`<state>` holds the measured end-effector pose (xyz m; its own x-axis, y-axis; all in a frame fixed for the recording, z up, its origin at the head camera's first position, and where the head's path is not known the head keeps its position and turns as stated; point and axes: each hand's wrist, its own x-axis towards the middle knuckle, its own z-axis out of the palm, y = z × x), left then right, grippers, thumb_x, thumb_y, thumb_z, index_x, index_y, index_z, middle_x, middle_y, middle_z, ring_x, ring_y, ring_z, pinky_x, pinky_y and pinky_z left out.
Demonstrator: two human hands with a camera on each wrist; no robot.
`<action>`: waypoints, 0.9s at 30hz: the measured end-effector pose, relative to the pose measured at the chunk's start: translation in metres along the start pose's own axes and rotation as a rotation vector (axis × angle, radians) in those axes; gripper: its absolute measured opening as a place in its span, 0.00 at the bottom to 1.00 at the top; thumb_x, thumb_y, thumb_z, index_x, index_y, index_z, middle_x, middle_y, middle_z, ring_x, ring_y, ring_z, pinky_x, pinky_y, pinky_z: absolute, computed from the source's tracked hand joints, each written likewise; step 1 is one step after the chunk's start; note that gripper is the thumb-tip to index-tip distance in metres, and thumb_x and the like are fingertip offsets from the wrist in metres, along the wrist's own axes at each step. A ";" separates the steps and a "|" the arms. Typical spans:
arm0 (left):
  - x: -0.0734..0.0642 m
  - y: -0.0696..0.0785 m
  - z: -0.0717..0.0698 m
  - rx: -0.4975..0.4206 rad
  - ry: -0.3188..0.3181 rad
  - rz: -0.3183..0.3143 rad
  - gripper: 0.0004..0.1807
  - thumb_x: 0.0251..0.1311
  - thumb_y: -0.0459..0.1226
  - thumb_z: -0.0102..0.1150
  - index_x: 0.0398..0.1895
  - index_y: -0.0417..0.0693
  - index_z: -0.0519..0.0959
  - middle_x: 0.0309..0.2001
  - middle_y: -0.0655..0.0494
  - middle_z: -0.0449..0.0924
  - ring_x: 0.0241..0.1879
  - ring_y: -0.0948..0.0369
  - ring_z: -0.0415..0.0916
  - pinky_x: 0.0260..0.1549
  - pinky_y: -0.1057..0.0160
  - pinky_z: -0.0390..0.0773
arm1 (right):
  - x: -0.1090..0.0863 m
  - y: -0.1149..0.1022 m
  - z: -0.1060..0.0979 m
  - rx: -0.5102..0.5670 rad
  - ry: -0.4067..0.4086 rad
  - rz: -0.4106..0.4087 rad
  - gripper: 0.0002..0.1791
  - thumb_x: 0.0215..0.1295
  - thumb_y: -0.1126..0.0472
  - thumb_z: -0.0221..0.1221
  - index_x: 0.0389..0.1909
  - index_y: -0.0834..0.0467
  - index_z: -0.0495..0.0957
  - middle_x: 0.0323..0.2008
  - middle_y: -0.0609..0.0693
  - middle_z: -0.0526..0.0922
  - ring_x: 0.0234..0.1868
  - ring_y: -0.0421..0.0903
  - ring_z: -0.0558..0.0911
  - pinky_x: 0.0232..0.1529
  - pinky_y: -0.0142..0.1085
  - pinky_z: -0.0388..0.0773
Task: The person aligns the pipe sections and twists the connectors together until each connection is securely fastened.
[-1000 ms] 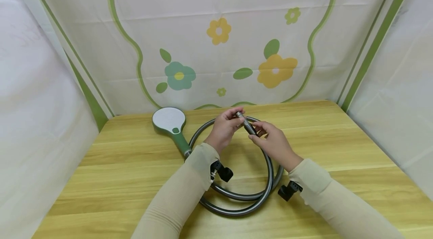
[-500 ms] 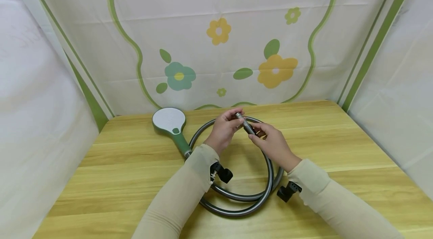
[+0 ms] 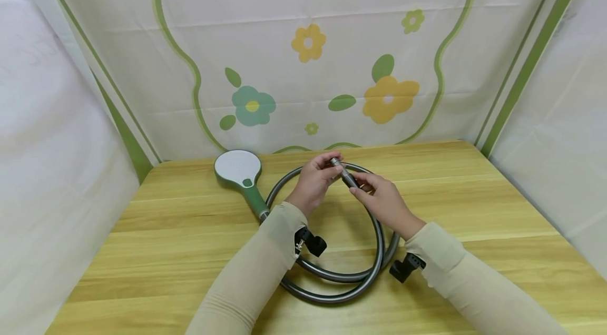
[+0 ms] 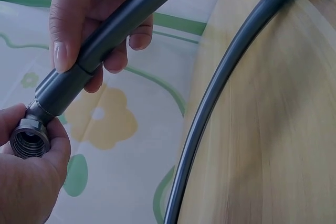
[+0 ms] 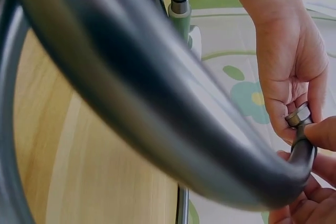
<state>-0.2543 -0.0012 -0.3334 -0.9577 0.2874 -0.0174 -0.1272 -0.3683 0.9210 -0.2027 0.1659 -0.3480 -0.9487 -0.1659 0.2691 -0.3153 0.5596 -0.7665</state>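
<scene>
Raised over the table, my left hand [image 3: 310,185] pinches the metal nut [image 4: 30,138] at one end of a dark grey shower hose [image 3: 332,299]. The threaded inside of this nut shows in the left wrist view. Just behind it, my right hand [image 3: 388,206] grips the hose by its end sleeve [image 4: 63,90], thumb on one side and fingers on the other. The rest of the hose lies in loops under both hands. Its other end meets the green handle of a shower head [image 3: 238,168], which lies at the back left with its white face up.
The wooden table [image 3: 455,282] bears the hose and shower head. A flower-printed cloth [image 3: 189,3] hangs along its back edge, with pale cloth at both sides. Black camera mounts [image 3: 314,243] are strapped to both wrists.
</scene>
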 end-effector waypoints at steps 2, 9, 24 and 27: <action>0.000 0.000 0.000 0.004 -0.002 0.000 0.21 0.63 0.22 0.52 0.60 0.33 0.72 0.60 0.37 0.69 0.51 0.55 0.75 0.57 0.57 0.74 | 0.000 0.000 0.000 0.015 -0.008 0.004 0.18 0.67 0.62 0.60 0.56 0.63 0.77 0.37 0.54 0.83 0.34 0.46 0.79 0.28 0.35 0.76; -0.001 0.001 -0.001 0.005 -0.002 -0.007 0.21 0.63 0.22 0.53 0.61 0.34 0.72 0.56 0.44 0.72 0.54 0.52 0.74 0.58 0.58 0.73 | 0.001 -0.001 -0.002 0.063 -0.053 0.030 0.19 0.69 0.61 0.58 0.58 0.65 0.76 0.38 0.55 0.83 0.35 0.49 0.80 0.30 0.36 0.76; 0.000 0.002 -0.003 0.014 -0.025 -0.005 0.21 0.64 0.22 0.52 0.61 0.34 0.71 0.61 0.39 0.68 0.55 0.54 0.73 0.59 0.59 0.72 | 0.006 0.002 -0.006 0.172 -0.133 0.089 0.22 0.72 0.60 0.54 0.61 0.67 0.72 0.49 0.61 0.81 0.43 0.51 0.83 0.44 0.42 0.80; -0.001 0.002 -0.003 0.015 -0.025 -0.004 0.21 0.65 0.23 0.52 0.61 0.34 0.71 0.61 0.38 0.68 0.57 0.53 0.72 0.59 0.59 0.72 | 0.006 0.001 -0.007 0.207 -0.151 0.119 0.23 0.72 0.59 0.53 0.63 0.67 0.70 0.52 0.62 0.80 0.46 0.54 0.82 0.47 0.43 0.79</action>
<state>-0.2549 -0.0048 -0.3330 -0.9503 0.3110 -0.0110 -0.1267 -0.3541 0.9266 -0.2088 0.1712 -0.3431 -0.9672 -0.2369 0.0917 -0.1847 0.4076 -0.8943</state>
